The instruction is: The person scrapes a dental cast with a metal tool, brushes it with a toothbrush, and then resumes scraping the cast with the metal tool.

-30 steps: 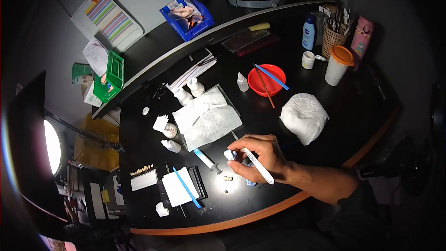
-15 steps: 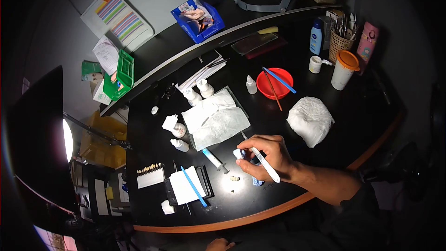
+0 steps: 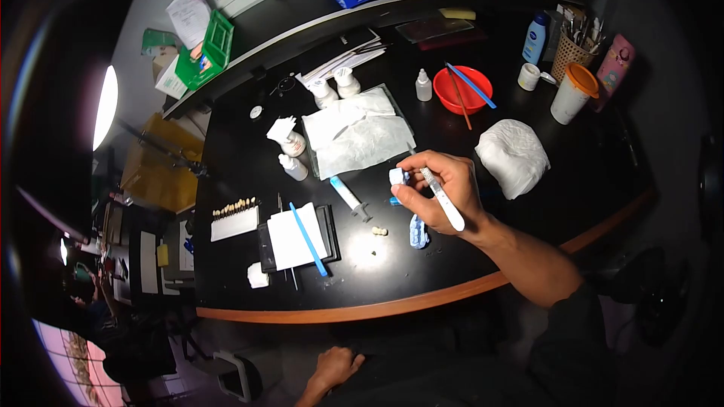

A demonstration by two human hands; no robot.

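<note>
Between the thumb and fingertips of my right hand (image 3: 445,190) is a small pale blue dental model piece (image 3: 397,176). The same hand also keeps hold of a white-handled dental knife (image 3: 446,205), its thin metal tip pointing away over the table. Just below the hand, a blue dental model (image 3: 418,232) lies on the black tabletop. To its left are small cream-coloured tooth pieces (image 3: 379,231). My left hand (image 3: 337,365) rests low over the dark clothing at my lap, fingers loosely extended, with nothing visible in it.
A syringe (image 3: 349,197) lies left of the tooth pieces. Farther left are a shade guide (image 3: 235,222) and a blue-handled tool (image 3: 308,240) on white paper. Beyond stand a tissue-covered glass slab (image 3: 362,147), small bottles (image 3: 292,166), a red bowl (image 3: 473,75) and wadded white tissue (image 3: 514,158).
The view has tilted downward, so the table sits higher in it and my left hand shows more fully. The blue model below my right hand is less covered; that hand keeps its grip.
</note>
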